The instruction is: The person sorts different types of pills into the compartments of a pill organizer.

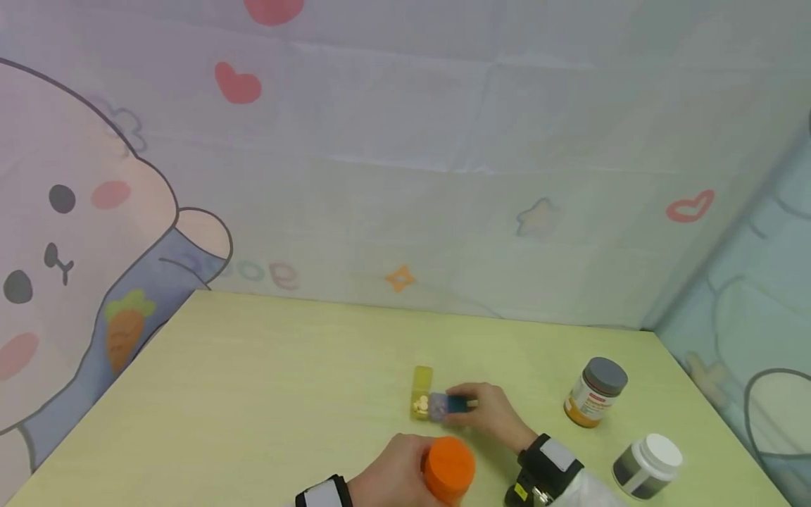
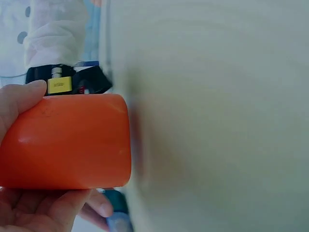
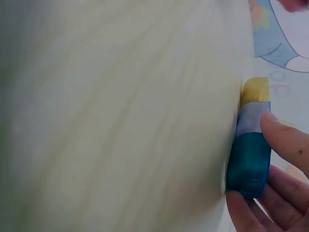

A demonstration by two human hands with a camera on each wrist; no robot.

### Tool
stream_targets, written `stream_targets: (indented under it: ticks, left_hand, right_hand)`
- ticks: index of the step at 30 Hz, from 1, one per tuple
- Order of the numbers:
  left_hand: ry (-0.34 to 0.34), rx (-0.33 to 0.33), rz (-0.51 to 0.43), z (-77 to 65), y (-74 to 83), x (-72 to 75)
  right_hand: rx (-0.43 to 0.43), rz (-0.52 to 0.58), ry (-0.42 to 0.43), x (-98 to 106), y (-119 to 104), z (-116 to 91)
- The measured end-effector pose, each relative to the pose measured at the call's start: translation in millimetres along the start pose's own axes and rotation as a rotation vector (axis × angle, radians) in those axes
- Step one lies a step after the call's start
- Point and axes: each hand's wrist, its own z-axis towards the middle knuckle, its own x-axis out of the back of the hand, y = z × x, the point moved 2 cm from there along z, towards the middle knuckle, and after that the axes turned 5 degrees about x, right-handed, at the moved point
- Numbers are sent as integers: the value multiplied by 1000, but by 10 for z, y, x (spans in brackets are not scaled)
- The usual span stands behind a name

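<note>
My left hand [image 1: 395,473] grips an orange bottle [image 1: 450,466], fingers on one side and thumb on the other; in the left wrist view the bottle [image 2: 67,142] lies across the picture, just apart from the tabletop. A small pill organizer [image 1: 438,406] with yellow, purple and teal compartments lies on the table. Its yellow lid [image 1: 422,379] stands open, and pale pills [image 1: 421,405] show inside that compartment. My right hand [image 1: 491,414] holds the organizer at its teal end. In the right wrist view, thumb and fingers pinch the organizer [image 3: 248,164] at the teal and purple parts.
On the right of the pale yellow table [image 1: 285,373] stand a brown bottle with a grey cap [image 1: 595,392] and a white jar with a dark label [image 1: 648,466]. A printed cloth [image 1: 405,141] hangs behind the table's far edge.
</note>
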Motion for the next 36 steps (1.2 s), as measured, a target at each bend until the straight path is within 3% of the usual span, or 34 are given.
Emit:
stream_targets:
  ticks: [8,14,19,26,36]
  left_hand:
    - [122,-204,178,36,539,318]
    - [222,-242,242,-30,873,663]
    - [333,-211,305,-96,1005,1003]
    - [470,-128,360,-229,958,1435]
    - [578,41,364,-406,581,1886]
  right_hand:
    - [64,-97,30,27,4,3]
    - [48,-67,21,21,26,15]
    - [4,-26,12,15,18,11]
    - [-18,-11,12,9,4,6]
    - [-19,-26,18,11,31,-5]
